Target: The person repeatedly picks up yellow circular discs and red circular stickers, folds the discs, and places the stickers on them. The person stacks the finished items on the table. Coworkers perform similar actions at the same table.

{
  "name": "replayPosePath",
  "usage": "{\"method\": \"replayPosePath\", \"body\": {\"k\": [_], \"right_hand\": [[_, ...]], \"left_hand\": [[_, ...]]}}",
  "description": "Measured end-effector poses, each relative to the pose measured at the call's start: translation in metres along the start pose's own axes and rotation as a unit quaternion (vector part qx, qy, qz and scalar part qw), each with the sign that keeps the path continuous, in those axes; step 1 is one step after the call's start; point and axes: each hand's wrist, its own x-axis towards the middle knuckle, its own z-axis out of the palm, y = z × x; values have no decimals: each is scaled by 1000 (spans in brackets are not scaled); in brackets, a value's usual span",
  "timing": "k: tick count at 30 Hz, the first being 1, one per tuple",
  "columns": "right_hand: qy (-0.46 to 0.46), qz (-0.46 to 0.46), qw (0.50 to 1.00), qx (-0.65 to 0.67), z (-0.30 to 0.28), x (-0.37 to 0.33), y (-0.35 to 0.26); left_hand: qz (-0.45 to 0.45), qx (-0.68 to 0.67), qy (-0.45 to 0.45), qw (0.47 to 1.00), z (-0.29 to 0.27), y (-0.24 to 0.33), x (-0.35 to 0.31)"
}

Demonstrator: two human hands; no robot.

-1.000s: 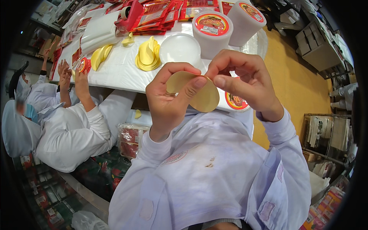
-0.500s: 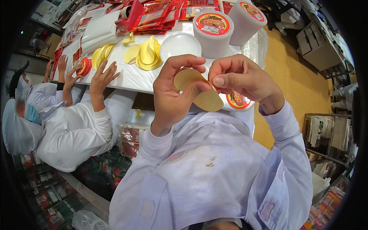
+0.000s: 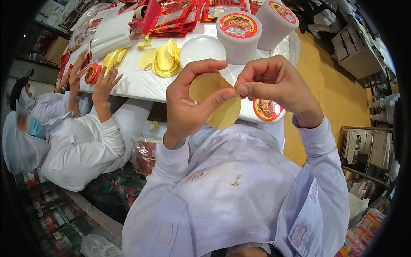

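Head view: I have the yellow disc (image 3: 223, 117) held up before the chest, over the near edge of the table (image 3: 133, 85) as my camera sees it. Being round, it gives me no true long axis; what shows runs from upper left to lower right, its broad face turned toward me.

The left hand (image 3: 184, 103) is clamped on it: thumb laid across the near face, forefinger arched along the top, the other fingers mostly hidden behind. The right hand (image 3: 283, 89) has thumb and forefinger pinched together on the right rim, just beside the left thumb's tip, so nearly all of the disc lies left of that pinch. From here I can't tell whether it is one layer or two.

The table is white. Beyond the hands I see a pile of yellow discs (image 3: 165, 64), a pale round lid (image 3: 201, 50) and two white tubs with red labels, one upright (image 3: 240, 50) and one leaning outward in my view (image 3: 276, 34). Red packets (image 3: 182, 19) lie farther back. To the left, a co-worker (image 3: 81, 147) in white has hands raised near the table; to the right are a yellow-brown floor (image 3: 314, 90) and a rack (image 3: 364, 150).
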Motion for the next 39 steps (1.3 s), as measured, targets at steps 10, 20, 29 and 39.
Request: {"method": "replayPosePath", "body": {"k": [10,20,29,39], "right_hand": [[0,-22,996,89,12,3,22],[-48,37,981,186,16,3,25],[104,-181,976,65,38,17,42],[267,-399,821,-311,15,57,56]], "left_hand": [[105,17,21,994,3,-20,1],[314,241,14,918,-2,-16,7],[293,123,167,933,13,-48,-5],[107,-120,358,920,-3,-75,-12]]}}
